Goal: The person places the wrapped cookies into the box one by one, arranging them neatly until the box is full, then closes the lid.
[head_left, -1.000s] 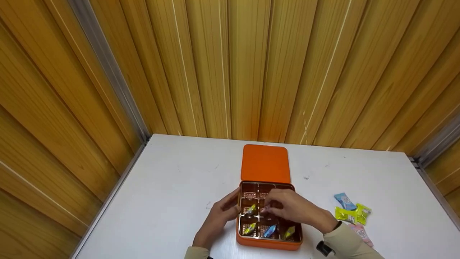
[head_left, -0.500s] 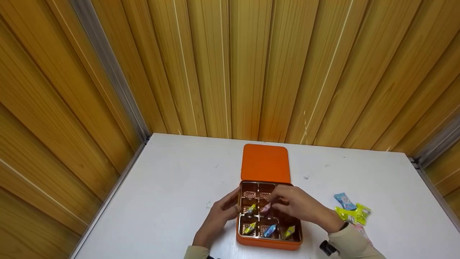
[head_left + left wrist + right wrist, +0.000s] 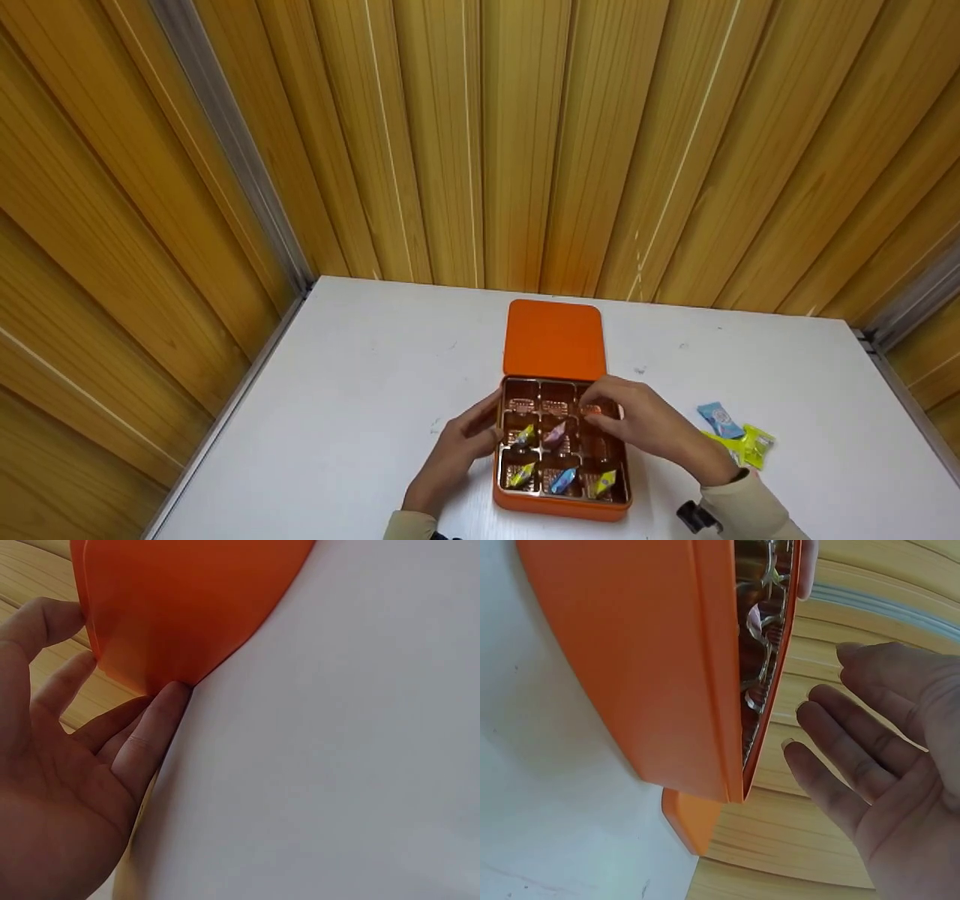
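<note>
An orange tin point(image 3: 561, 510) with a brown divided insert lies open in the head view. Wrapped candies sit in its compartments: a pink candy point(image 3: 556, 434) in the centre, a yellow candy point(image 3: 525, 435) left of it. In the near row are a yellow candy point(image 3: 521, 475), a blue candy point(image 3: 563, 480) and another yellow candy point(image 3: 604, 484). My left hand point(image 3: 460, 450) rests against the tin's left side, fingertips touching its wall point(image 3: 187, 615). Over the tin's far right compartments hovers my right hand point(image 3: 649, 420). Its fingers point(image 3: 829, 784) are loosely bent, holding nothing.
Right of the tin on the white table point(image 3: 360, 375) lie a blue candy point(image 3: 720, 419) and a yellow candy point(image 3: 758, 446), with others partly covered by the right forearm. The orange lid point(image 3: 555, 337) lies behind the tin. Wood-patterned walls point(image 3: 517, 150) enclose the table.
My right hand has let go of the pink candy, which now lies in the centre compartment, and has moved to the right and away. My left hand has stayed put.
</note>
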A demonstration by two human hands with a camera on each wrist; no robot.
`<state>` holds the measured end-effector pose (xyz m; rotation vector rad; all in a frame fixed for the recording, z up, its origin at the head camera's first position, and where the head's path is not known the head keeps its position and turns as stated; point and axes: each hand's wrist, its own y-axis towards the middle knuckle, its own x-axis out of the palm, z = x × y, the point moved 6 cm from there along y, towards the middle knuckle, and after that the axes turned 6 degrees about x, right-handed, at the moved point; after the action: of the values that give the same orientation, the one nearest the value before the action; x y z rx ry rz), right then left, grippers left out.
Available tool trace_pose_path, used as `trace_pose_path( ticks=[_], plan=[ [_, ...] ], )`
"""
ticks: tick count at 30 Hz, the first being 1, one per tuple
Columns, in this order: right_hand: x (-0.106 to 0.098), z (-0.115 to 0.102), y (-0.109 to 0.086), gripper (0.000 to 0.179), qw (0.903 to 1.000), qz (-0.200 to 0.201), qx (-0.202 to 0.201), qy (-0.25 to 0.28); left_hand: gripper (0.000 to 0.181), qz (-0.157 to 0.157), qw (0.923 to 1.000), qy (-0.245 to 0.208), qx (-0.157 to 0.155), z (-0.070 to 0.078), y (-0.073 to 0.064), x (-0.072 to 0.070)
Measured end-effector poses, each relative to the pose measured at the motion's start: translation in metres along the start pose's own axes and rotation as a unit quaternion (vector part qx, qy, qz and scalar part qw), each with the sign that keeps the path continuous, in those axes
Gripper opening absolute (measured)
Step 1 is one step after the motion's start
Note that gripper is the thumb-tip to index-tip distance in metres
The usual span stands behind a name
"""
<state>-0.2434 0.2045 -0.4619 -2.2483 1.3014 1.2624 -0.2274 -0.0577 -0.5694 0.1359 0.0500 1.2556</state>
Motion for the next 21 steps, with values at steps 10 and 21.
trace_pose_path(
  ticks=[10,21],
  plan=[
    [-0.011,0.009,-0.009,0.021,0.9994,0.030,0.013,-0.014,0.060,0.003,1.0000,0.001,-0.008,-0.002,0.001,-0.001],
    [-0.020,0.018,-0.020,0.021,0.9977,0.045,0.048,-0.018,0.060,0.001,1.0000,-0.008,0.002,-0.001,0.000,0.000]
  ],
)
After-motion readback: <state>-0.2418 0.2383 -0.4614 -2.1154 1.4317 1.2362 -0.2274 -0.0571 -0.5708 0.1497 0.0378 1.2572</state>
